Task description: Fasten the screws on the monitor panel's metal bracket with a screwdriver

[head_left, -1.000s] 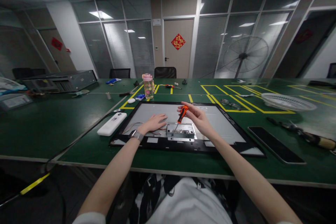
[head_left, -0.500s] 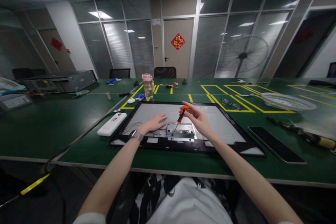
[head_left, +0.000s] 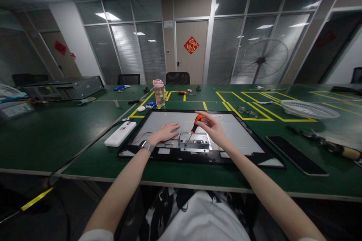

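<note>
right hand (head_left: 212, 130): pinching screwdriver (head_left: 194, 127) handle, likely light, rigid | left hand (head_left: 166, 133): spread over display panel (head_left: 240, 131), probably fragile; grip frame (head_left: 203, 158)

On the table (head_left: 93, 162) lies the panel (head_left: 240, 133), with the bracket (head_left: 199, 145) near its front edge and the screwdriver (head_left: 197, 122) tilted over that. The power bank (head_left: 120, 134) is left of the panel, the phone (head_left: 296, 155) right. Behind the panel are the bottle (head_left: 160, 94), left of its middle, and the eyeglasses (head_left: 249, 112), toward its right.
</note>
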Motion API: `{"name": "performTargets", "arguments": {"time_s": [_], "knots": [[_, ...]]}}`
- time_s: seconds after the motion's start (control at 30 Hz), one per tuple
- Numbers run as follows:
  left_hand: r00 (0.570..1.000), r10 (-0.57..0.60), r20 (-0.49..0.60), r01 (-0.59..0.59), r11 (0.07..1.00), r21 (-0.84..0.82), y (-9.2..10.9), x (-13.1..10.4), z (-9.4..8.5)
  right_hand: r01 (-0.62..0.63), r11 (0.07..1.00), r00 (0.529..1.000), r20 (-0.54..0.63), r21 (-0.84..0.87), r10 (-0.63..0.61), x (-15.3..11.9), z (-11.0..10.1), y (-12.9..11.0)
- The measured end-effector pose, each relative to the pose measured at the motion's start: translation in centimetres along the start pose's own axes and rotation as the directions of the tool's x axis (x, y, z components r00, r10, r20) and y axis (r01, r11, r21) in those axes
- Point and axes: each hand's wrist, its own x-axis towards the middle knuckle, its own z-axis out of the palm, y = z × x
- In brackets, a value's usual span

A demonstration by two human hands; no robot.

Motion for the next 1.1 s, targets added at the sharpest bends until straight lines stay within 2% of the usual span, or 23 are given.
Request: {"name": "performTargets", "arguments": {"time_s": [0.13,0.3,0.53,0.6,0.73,0.8,0.93,1.1], "knots": [[1.000,0.010,-0.008,-0.010,1.000,-0.005,-0.1,0.0,0.1,0.021,0.999,0.999,-0.047,-0.036,-0.023,0.1,-0.2,-0.1],[1.000,0.008,-0.006,-0.008,1.000,-0.008,0.0,-0.1,0.0,-0.006,0.995,1.000,0.010,0.095,0.005,0.1,-0.2,-0.4],[1.000,0.004,-0.010,-0.004,1.000,0.005,0.2,0.0,0.0,0.005,0.999,0.991,-0.135,0.035,0.000,0.2,-0.3,0.5],[1.000,0.003,-0.010,-0.003,1.000,0.006,0.1,0.0,0.0,-0.004,0.998,0.994,-0.111,0.063,0.011,0.2,-0.4,0.7],[1.000,0.003,-0.007,-0.003,1.000,-0.002,0.1,-0.1,0.0,-0.080,0.972,0.996,0.045,0.221,0.072,0.1,-0.4,0.5],[1.000,0.004,-0.006,-0.004,1.000,-0.005,0.1,-0.1,-0.1,-0.099,0.962,0.994,0.067,0.253,0.085,0.1,-0.3,0.3],[1.000,0.008,-0.005,-0.008,1.000,-0.003,0.0,0.0,0.0,-0.112,0.958,0.992,-0.024,0.264,0.122,0.2,-0.1,0.5],[1.000,0.014,-0.009,-0.014,1.000,-0.002,-0.3,0.1,0.2,-0.156,0.906,0.978,-0.066,0.393,0.196,0.3,0.1,1.1]]}}
